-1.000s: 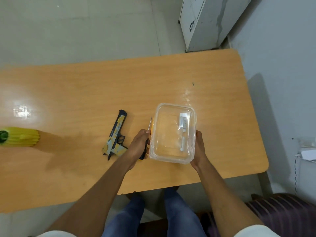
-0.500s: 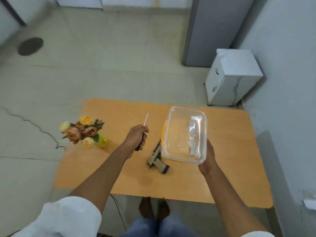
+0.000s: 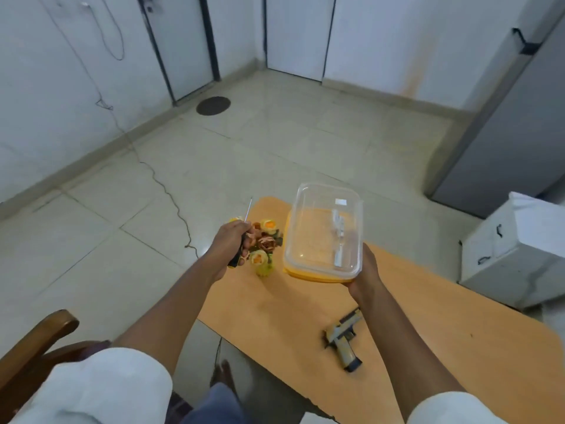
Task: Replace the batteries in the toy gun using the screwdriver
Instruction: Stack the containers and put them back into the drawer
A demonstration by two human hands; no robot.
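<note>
Left hand [image 3: 232,243] wrapped round the dark handle of a slim screwdriver [image 3: 241,240], thin metal shaft pointing up and away, tip well above the orange wooden bench [image 3: 428,332]. Held like that, probably just to carry the tool clear of everything while both arms are raised.

Right hand [image 3: 365,270] clamped on the near corner of a clear rectangular plastic container [image 3: 324,231], fingers underneath, thumb at the rim. Container lifted off the bench and roughly level, most likely so that the loose contents stay put. Beneath it a yellow-orange lid or base, gripped along with the box. Inside, against the right wall, a pale strip-like item [image 3: 337,237]: possibly the packed batteries, too blurred to be sure.

Camouflage-patterned toy pistol [image 3: 344,338] flat on its side on the bench, just left of the right forearm, muzzle toward the far end, grip toward the near edge. Untouched by either hand, no cover seen removed, so unscrewing judged not yet begun.

Small bunch of artificial flowers [image 3: 264,243] in a yellow vase standing on the far left part of the bench, partly hidden behind the left hand. Curved wooden chair back [image 3: 39,332] at lower left; white box [image 3: 513,255] on the floor at right.

Likely needed next: container set down near the pistol, a hand freed to steady the toy.
</note>
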